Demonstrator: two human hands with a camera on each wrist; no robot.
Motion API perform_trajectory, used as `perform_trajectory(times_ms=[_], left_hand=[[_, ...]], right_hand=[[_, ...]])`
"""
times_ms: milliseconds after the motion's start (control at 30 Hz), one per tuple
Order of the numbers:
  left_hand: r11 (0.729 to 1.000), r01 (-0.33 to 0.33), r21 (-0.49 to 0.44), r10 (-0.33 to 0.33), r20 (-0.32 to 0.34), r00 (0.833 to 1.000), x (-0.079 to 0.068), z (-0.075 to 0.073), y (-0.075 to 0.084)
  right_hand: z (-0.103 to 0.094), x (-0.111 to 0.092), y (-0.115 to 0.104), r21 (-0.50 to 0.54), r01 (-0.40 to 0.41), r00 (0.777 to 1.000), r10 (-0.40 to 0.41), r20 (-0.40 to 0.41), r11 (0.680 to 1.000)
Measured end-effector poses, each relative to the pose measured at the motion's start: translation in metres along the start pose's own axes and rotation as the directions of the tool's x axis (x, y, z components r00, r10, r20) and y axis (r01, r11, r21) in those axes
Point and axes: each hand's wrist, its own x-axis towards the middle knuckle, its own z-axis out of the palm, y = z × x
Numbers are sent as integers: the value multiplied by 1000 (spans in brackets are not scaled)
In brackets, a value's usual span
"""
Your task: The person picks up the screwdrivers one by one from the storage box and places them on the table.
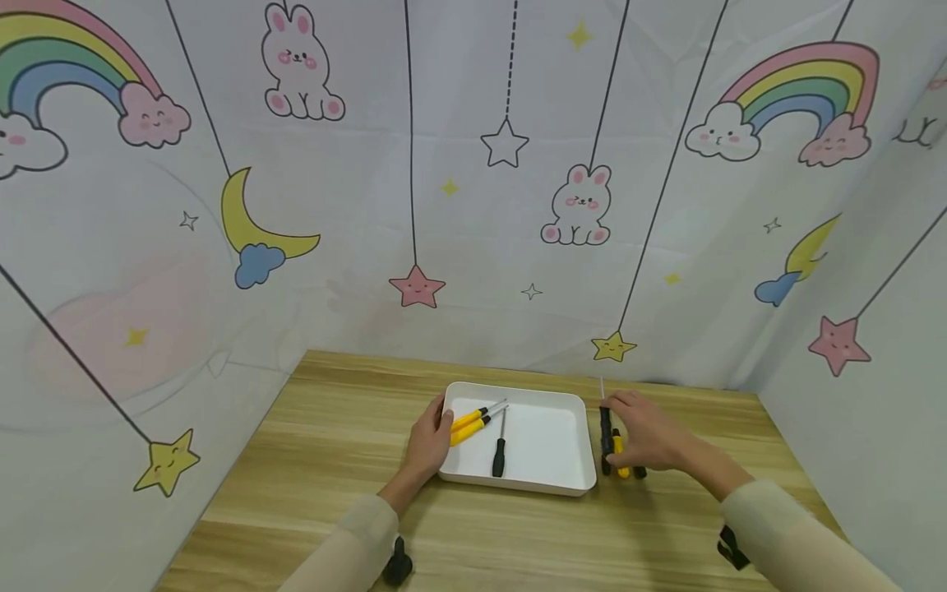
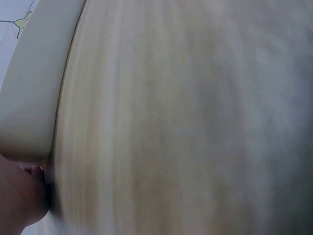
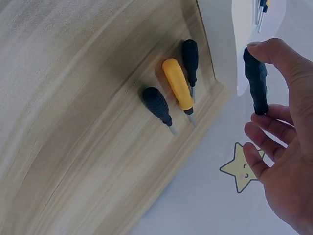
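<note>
Screwdrivers (image 1: 468, 432) reach from inside the white tray (image 1: 551, 444) out onto the tabletop (image 1: 355, 411) on its right, all set toward the tabletop's back edge.

Farthest left, the person's left hand (image 1: 427, 440) grips the tray's left side, thumb at the rim, fingers round the outer wall; how far they go underneath I can't tell. It looks a sound anchor, and light pressure there should be enough to stop the tray sliding.

Inside, two yellow-handled screwdrivers (image 1: 464, 419) lie slantwise by the left wall, side by side. To their right a black-handled screwdriver (image 1: 499, 458) points at the back wall.

Just past the tray's right wall, the right hand (image 1: 651, 432) pinches the held black screwdriver (image 3: 256, 81) end to end: thumb on the butt, forefinger where handle meets shaft, the other fingers loosely bent and holding nothing. A shaft shows beyond the forefinger, toward the tabletop's back edge. Held by its ends like that, the handle could roll, I'd say; a middle finger laid along its side would steady it, and the tip wants care near the tray wall.

Beyond it lie a slim black screwdriver (image 3: 190, 58) nearest the tray, then a yellow screwdriver (image 3: 177, 83), then a ridged black screwdriver (image 3: 157, 105) nearest the tabletop's right edge. High knuckles would avoid knocking these.
</note>
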Motion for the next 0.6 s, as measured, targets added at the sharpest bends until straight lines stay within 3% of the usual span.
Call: perform_trajectory(times_ms=[600], left_hand=[[1000,-9,5,9,-2,1000,1,0,-1]], right_hand=[[-7,-10,13,-62,-1,1000,1,5,998]])
